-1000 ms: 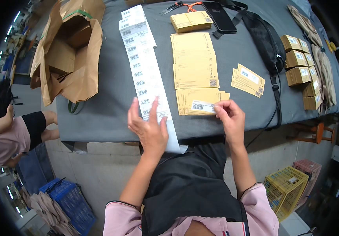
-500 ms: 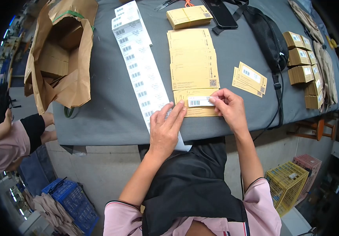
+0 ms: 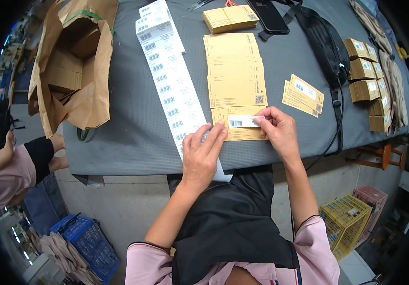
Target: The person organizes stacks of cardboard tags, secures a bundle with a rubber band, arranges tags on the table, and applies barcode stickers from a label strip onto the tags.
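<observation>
My right hand (image 3: 280, 131) pinches the right end of a white barcode label (image 3: 242, 122) between thumb and forefinger. The label lies over the nearest yellow card (image 3: 242, 135); whether it is fully stuck down I cannot tell. My left hand (image 3: 201, 154) is spread, with its fingertips at that card's left edge and its side over the long strip of barcode labels (image 3: 169, 99). Beyond the nearest card, overlapping yellow cards (image 3: 235, 85) run up the table in a column. To the right, a yellow card with a barcode label (image 3: 304, 92) rests partly over another card.
An open brown paper bag (image 3: 90, 104) stands at left. A banded card stack (image 3: 230, 19), a phone (image 3: 268, 16) and a black bag (image 3: 320, 45) lie at the back. Several labelled card bundles (image 3: 363, 90) line the right side. Another person (image 3: 14, 166) is at far left.
</observation>
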### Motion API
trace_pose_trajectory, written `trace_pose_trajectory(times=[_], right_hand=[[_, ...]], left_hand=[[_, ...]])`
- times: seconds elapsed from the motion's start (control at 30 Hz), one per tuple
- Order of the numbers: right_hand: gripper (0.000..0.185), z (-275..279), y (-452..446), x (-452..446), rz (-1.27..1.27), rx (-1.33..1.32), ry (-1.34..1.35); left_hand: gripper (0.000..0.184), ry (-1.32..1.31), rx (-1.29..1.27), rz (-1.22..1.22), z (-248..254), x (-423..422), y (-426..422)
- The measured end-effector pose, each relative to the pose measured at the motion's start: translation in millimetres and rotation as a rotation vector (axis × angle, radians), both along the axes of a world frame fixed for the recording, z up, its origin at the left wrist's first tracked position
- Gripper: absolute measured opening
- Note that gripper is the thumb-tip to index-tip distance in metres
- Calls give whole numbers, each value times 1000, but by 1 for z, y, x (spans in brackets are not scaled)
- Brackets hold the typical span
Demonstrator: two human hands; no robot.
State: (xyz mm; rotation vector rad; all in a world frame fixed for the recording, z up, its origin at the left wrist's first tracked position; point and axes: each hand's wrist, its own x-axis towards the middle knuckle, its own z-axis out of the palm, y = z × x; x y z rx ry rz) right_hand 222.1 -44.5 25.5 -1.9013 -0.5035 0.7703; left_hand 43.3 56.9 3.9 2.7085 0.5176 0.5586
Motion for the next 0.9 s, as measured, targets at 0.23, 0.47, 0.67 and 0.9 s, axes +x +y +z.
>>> trace_pose_trajectory(times=[0.23, 0.47, 0.67, 0.9], right_hand=[[9, 0, 1, -1, 3, -8, -43], [10, -7, 0, -2, 4, -10, -89], [12, -11, 0, -4, 19, -37, -212], [13, -9, 3, -4, 49, -86, -308]], left_hand=[[45, -6, -7, 3, -2, 0, 0], [46, 15, 2, -1, 0, 0, 0], [44, -13, 8, 23, 2, 6, -5], [47, 36, -10, 46, 5, 9, -12]])
